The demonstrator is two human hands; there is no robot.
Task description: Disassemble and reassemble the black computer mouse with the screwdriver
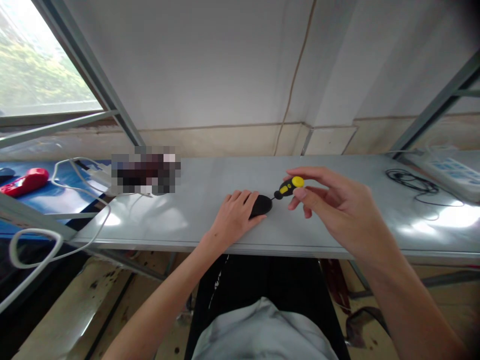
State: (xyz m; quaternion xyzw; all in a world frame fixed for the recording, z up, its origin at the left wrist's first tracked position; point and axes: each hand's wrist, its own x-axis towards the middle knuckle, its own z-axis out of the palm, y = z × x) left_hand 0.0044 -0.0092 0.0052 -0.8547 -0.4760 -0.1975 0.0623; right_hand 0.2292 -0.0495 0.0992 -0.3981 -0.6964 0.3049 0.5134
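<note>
On the grey table [210,175], a black rounded object that looks like a computer mouse [262,205] lies under my left hand [240,212]. The fingers and thumb are wrapped around its left part. My right hand [330,202] pinches a short black and yellow screwdriver [288,187] by the end of its handle, between thumb and index finger. The other fingers curl loosely below. The screwdriver is tilted, its thin shaft pointing down and left to the right end of the mouse. Whether the tip sits in a screw is too small to tell.
At the right lies a coiled black cable [410,181] beside a white power strip [457,172]. A white cable [99,232] hangs over the table's left end. A red object [26,182] rests on a blue surface [71,197] at far left. Metal posts [123,120] flank the table.
</note>
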